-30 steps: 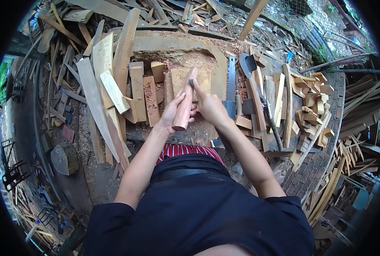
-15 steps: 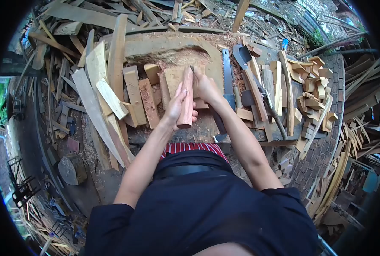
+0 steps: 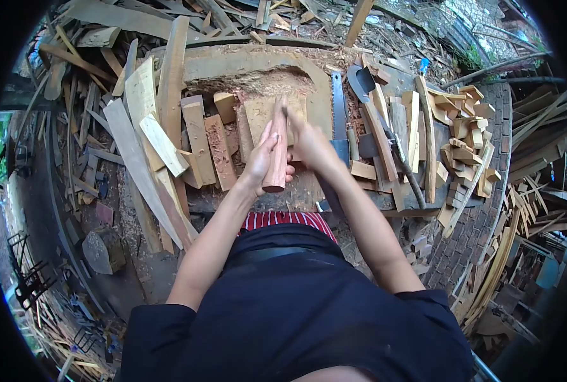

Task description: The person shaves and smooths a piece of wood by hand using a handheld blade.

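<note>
A reddish, tapered wooden piece (image 3: 276, 162) points away from me over the bench, its cut end facing me. My left hand (image 3: 262, 159) is wrapped round its lower part, fingertips showing on the right side. My right hand (image 3: 312, 148), blurred, is closed beside the upper part. A narrow dark thing sticks out of it against the wood; the rest of that thing is hidden. Beneath the upper end of the piece is a pale wooden block (image 3: 258, 118) on the bench.
A hand saw (image 3: 339, 118) lies right of my hands, near a curved dark tool (image 3: 361, 83). Several blocks (image 3: 219, 153) and long boards (image 3: 130, 149) are at the left. Cut pieces (image 3: 468, 149) are piled on the right. Shavings lie in the hollowed bench top (image 3: 232, 67).
My right hand has moved slightly down toward me beside the wood and is now blurred. My left hand keeps its hold. The whole view has shifted slightly.
</note>
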`<state>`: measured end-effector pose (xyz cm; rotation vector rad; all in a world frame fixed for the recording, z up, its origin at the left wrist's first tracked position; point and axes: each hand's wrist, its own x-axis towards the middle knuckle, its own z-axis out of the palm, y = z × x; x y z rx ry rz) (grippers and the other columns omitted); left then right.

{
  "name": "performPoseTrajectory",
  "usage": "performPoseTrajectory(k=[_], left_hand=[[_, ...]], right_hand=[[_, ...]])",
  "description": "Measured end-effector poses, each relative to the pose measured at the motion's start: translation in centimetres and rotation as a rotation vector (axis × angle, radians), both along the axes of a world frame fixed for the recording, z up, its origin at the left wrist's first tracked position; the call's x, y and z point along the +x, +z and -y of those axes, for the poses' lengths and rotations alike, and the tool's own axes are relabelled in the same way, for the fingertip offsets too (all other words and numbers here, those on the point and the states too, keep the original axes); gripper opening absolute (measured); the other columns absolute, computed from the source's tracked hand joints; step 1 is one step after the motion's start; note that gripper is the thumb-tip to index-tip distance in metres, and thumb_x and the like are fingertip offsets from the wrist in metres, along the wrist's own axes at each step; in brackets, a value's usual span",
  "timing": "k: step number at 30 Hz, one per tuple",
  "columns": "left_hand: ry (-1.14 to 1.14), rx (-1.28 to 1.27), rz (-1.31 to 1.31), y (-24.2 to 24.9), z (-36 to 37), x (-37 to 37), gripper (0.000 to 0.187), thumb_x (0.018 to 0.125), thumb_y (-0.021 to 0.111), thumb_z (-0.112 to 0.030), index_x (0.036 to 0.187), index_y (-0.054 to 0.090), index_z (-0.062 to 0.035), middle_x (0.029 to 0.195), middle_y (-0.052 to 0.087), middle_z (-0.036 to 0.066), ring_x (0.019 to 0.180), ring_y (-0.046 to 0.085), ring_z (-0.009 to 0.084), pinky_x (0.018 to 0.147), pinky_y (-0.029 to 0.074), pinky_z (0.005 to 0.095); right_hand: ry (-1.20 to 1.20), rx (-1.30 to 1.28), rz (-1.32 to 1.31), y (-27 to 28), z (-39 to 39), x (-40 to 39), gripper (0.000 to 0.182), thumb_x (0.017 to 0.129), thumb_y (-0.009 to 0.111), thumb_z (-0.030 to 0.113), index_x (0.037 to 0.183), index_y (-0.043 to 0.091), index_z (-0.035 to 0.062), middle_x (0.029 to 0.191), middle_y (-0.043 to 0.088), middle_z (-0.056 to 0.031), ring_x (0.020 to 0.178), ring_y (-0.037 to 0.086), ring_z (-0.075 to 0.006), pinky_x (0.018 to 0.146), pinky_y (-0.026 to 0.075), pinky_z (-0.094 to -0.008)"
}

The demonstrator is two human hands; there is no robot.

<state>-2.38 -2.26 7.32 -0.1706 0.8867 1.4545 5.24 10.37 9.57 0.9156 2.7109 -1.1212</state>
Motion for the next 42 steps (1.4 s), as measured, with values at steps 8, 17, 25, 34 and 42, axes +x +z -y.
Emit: performPoseTrajectory(k=[8, 17, 25, 34, 42], left_hand=[[0.001, 0.025, 0.056, 0.3, 0.3, -0.2, 0.055, 0.101, 0.029, -0.030, 0.148, 0.002, -0.0375, 0.078, 0.049, 0.011, 0.050, 0.053, 0.0222, 0.041, 0.051, 0.0352], [-0.089, -0.077, -0.175, 0.5, 0.1, 0.3, 0.058, 0.100, 0.034, -0.030, 0.149, 0.003, -0.0305, 0.077, 0.050, 0.012, 0.046, 0.053, 0.0215, 0.038, 0.050, 0.0343], [-0.114, -0.106, -0.237, 1.1, -0.2, -0.1, 0.058, 0.101, 0.033, -0.030, 0.150, 0.003, -0.0308, 0.082, 0.051, 0.014, 0.047, 0.053, 0.0215, 0.037, 0.048, 0.0333], [-0.105, -0.118, -0.309, 1.1, -1.0, 0.1, 0.056, 0.101, 0.031, -0.029, 0.150, 0.004, -0.0275, 0.083, 0.055, 0.014, 0.047, 0.053, 0.0191, 0.037, 0.049, 0.0319], [-0.066, -0.081, -0.349, 1.2, -1.6, 0.6, 0.054, 0.101, 0.029, -0.029, 0.150, 0.007, -0.0280, 0.079, 0.056, 0.013, 0.047, 0.053, 0.0193, 0.038, 0.049, 0.0316]], right_hand=[[-0.022, -0.026, 0.027, 1.1, -0.2, -0.7, 0.048, 0.093, 0.039, 0.013, 0.140, 0.040, 0.0207, 0.092, 0.061, -0.0315, 0.087, 0.059, -0.0493, 0.075, 0.046, -0.0546], [0.008, 0.048, 0.101, 0.5, -0.7, -0.9, 0.064, 0.083, 0.040, 0.000, 0.144, 0.034, 0.0184, 0.085, 0.060, -0.0348, 0.083, 0.062, -0.0485, 0.075, 0.047, -0.0563], [0.082, 0.034, 0.118, 1.3, -0.1, 0.0, 0.057, 0.087, 0.044, 0.009, 0.143, 0.034, 0.0107, 0.085, 0.061, -0.0331, 0.082, 0.061, -0.0490, 0.074, 0.045, -0.0564], [0.037, -0.009, 0.024, 0.4, 0.3, 0.7, 0.055, 0.090, 0.046, 0.020, 0.143, 0.032, 0.0103, 0.083, 0.062, -0.0327, 0.083, 0.063, -0.0473, 0.074, 0.049, -0.0546], [0.026, 0.057, -0.060, -0.6, 0.9, 0.9, 0.051, 0.092, 0.044, 0.020, 0.142, 0.035, 0.0143, 0.086, 0.060, -0.0338, 0.079, 0.060, -0.0499, 0.072, 0.047, -0.0567]])
